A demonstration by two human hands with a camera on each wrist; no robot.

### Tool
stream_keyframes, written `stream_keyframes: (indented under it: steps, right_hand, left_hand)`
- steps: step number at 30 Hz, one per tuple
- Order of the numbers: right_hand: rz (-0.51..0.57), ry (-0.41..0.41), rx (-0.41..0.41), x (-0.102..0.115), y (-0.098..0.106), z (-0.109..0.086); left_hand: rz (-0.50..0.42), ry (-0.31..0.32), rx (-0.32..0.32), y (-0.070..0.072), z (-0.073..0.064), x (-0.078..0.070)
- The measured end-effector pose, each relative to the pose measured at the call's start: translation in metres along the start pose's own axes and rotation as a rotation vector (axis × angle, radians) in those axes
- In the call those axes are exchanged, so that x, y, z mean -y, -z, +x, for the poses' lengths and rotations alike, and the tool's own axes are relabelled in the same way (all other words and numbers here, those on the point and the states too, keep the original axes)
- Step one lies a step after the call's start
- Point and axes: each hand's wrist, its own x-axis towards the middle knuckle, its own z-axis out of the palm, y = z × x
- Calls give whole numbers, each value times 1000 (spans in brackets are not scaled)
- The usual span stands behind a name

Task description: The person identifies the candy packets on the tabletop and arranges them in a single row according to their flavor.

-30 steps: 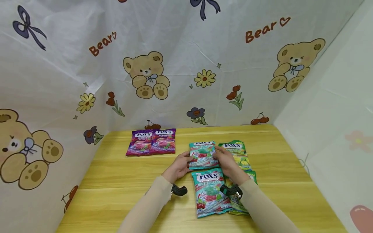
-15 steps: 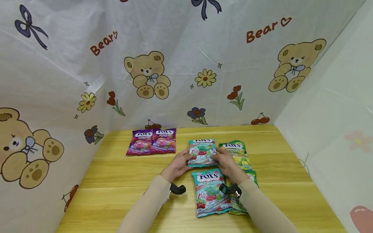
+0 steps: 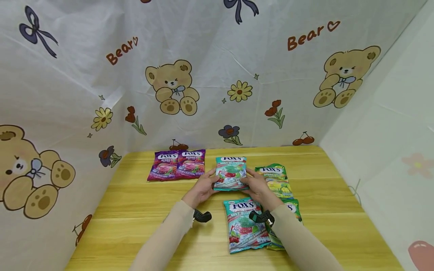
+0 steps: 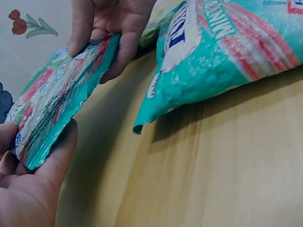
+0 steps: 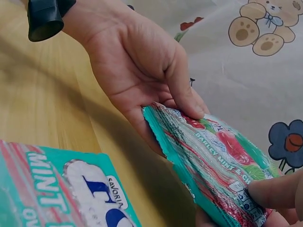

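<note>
Both hands hold one teal Mint Blossom candy bag point(image 3: 231, 171) by its two sides, off the table top. My left hand point(image 3: 202, 187) pinches its left edge, thumb on the front and fingers beneath, as the left wrist view shows. On the opposite edge, my right hand point(image 3: 259, 187) pinches the bag the same way. Nearer to me, a second teal Mint Blossom bag point(image 3: 245, 226) lies flat on the table. In the right wrist view a gap separates the held bag point(image 5: 218, 165) from that lying bag point(image 5: 61, 189).
Two purple Berries candy bags point(image 3: 191, 164) lie overlapping at the back left. On the right are a green and yellow Spring Tea bag point(image 3: 277, 182) and another green bag point(image 3: 294, 206), partly under the right forearm. A printed cloth point(image 3: 210, 124) hangs behind the wooden table point(image 3: 142, 210).
Both hands have carried the held teal bag away from me and slightly left, widening the gap to the lying teal bag. The other bags stay put.
</note>
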Motion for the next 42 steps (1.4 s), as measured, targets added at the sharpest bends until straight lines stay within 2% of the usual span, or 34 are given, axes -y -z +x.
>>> stream_keyframes:
  steps: [8,19,27,32,38,42]
  right_hand:
    - [40,-34,27,4,-14,15]
    - [81,-67,-4,7,-32,41]
    - [56,-65,-6,4,-45,64]
    - [51,-68,-44,-1,-51,74]
    - [-64,-51,-126,3,-60,77]
    - [-165,-35,-181,8,-65,80]
  left_hand:
    - [53,-15,-43,14,0,-16]
    - [73,-13,-59,34,4,-32]
    - [124,-36,-138,49,13,-35]
    - [129,-16,-224,56,17,-36]
    - [80,-17,-289,58,22,-39]
    - [86,-36,-331,57,25,-41]
